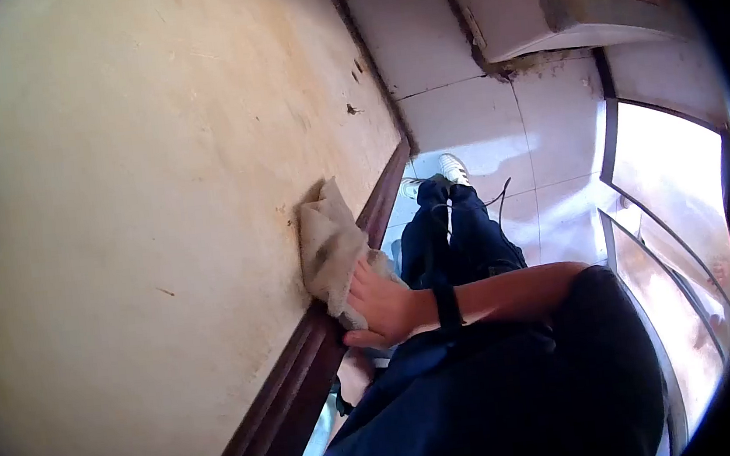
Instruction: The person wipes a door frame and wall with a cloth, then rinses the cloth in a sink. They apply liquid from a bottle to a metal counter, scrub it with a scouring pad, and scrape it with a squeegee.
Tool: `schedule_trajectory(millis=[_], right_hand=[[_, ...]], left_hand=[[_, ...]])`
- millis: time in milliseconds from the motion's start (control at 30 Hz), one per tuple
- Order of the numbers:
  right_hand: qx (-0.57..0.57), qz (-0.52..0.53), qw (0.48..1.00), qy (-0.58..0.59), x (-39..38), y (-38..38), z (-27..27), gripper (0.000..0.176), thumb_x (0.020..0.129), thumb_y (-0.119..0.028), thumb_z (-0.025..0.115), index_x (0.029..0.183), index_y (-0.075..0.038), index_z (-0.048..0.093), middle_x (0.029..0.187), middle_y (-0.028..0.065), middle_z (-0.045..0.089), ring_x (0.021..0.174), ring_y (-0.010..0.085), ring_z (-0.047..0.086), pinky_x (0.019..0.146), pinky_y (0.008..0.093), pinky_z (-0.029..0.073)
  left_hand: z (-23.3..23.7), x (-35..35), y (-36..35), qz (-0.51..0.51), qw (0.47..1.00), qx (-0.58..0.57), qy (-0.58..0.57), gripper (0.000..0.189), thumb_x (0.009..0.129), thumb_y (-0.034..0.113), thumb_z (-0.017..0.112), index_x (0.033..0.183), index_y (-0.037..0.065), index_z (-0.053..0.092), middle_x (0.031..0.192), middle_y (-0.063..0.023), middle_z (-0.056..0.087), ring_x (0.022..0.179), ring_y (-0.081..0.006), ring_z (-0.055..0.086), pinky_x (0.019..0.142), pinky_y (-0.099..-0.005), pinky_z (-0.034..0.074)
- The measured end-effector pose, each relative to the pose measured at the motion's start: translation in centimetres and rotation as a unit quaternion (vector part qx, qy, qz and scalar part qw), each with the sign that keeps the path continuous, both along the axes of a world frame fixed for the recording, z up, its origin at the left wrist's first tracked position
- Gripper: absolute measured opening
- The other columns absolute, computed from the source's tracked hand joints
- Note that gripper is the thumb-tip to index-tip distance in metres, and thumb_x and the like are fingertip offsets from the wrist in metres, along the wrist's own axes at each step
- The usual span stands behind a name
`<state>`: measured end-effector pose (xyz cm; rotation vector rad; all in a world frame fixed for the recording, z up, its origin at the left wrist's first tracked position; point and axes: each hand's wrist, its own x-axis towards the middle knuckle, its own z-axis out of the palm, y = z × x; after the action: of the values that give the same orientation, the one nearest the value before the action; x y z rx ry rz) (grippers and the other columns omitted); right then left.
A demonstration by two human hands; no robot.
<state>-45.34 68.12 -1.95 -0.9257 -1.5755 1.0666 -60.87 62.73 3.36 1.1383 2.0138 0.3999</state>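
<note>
My right hand [381,304] presses a greyish-beige cloth [329,242] onto the edge of a wide cream surface [134,206]. Its fingers lie over the cloth's lower folds, with the thumb below them. Part of the cloth spreads over the cream face, and part lies across the dark red-brown edging strip [270,413]. A dark band circles the wrist. My left hand [356,377] shows only in part below the right one, beside the edging strip; its fingers are hidden.
Brown stains and small dark marks dot the cream surface. My legs and white shoes [454,169] are on the pale tiled floor [451,118]. A stained white ledge [591,23] stands at upper right, and a bright framed glass panel [671,163] is at right.
</note>
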Motion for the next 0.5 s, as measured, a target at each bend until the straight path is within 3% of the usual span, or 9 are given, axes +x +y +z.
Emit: schedule_trajectory(millis=[167,233,333,367,433,500], right_hand=[[-0.012,0.001,1.000,-0.001,-0.7,0.6,-1.2,0.072,0.093,-0.051,0.051,0.132,0.009,0.044,0.134,0.0322,0.042,0.132,0.0507,0.033,0.117,0.0635,0.011],[-0.043,0.052,0.998,-0.019,-1.0,0.1,-1.4,0.089,0.093,-0.057,0.048,0.142,0.016,0.028,0.145,0.0437,0.024,0.138,0.0594,0.021,0.118,0.0615,0.008],[-0.048,0.055,0.997,-0.025,-1.4,-0.5,-1.4,0.090,0.094,-0.053,0.048,0.140,0.021,0.025,0.145,0.0463,0.021,0.138,0.0600,0.020,0.118,0.0602,0.009],[-0.039,0.048,0.998,-0.030,-1.7,-0.8,-1.5,0.090,0.094,-0.053,0.048,0.140,0.021,0.025,0.145,0.0463,0.021,0.138,0.0600,0.020,0.118,0.0602,0.009],[-0.054,-0.021,0.998,-0.022,-2.5,-1.4,-1.7,0.075,0.096,-0.047,0.048,0.132,0.018,0.039,0.139,0.0394,0.036,0.138,0.0556,0.023,0.119,0.0586,0.010],[-0.059,-0.021,0.998,-0.023,-2.8,-1.7,-2.2,0.076,0.097,-0.047,0.047,0.134,0.019,0.036,0.143,0.0398,0.032,0.140,0.0562,0.020,0.119,0.0573,0.010]], left_hand=[[-1.0,-0.8,1.0,-0.018,1.000,-0.020,-0.009,0.031,0.096,0.012,0.051,0.118,-0.007,0.063,0.118,-0.0143,0.066,0.106,-0.0219,0.062,0.091,-0.0353,0.050],[-1.5,-1.1,1.4,-0.028,0.999,-0.020,-0.013,0.031,0.096,0.012,0.051,0.118,-0.007,0.063,0.119,-0.0146,0.066,0.106,-0.0222,0.062,0.092,-0.0356,0.049],[-1.7,-1.5,1.7,-0.040,0.999,-0.019,-0.021,0.031,0.096,0.011,0.051,0.118,-0.008,0.063,0.119,-0.0151,0.066,0.107,-0.0226,0.062,0.092,-0.0360,0.049],[-1.8,-1.7,1.8,-0.048,0.998,-0.017,-0.025,0.031,0.096,0.011,0.051,0.118,-0.008,0.063,0.120,-0.0152,0.066,0.108,-0.0227,0.062,0.093,-0.0361,0.049],[-2.0,-2.0,2.1,-0.062,0.998,-0.014,-0.030,0.031,0.096,0.011,0.051,0.118,-0.008,0.063,0.120,-0.0155,0.065,0.108,-0.0230,0.062,0.093,-0.0364,0.049],[-2.2,-2.2,2.2,-0.072,0.997,-0.008,-0.040,0.031,0.096,0.010,0.051,0.118,-0.008,0.063,0.121,-0.0158,0.065,0.109,-0.0232,0.061,0.093,-0.0367,0.049]])
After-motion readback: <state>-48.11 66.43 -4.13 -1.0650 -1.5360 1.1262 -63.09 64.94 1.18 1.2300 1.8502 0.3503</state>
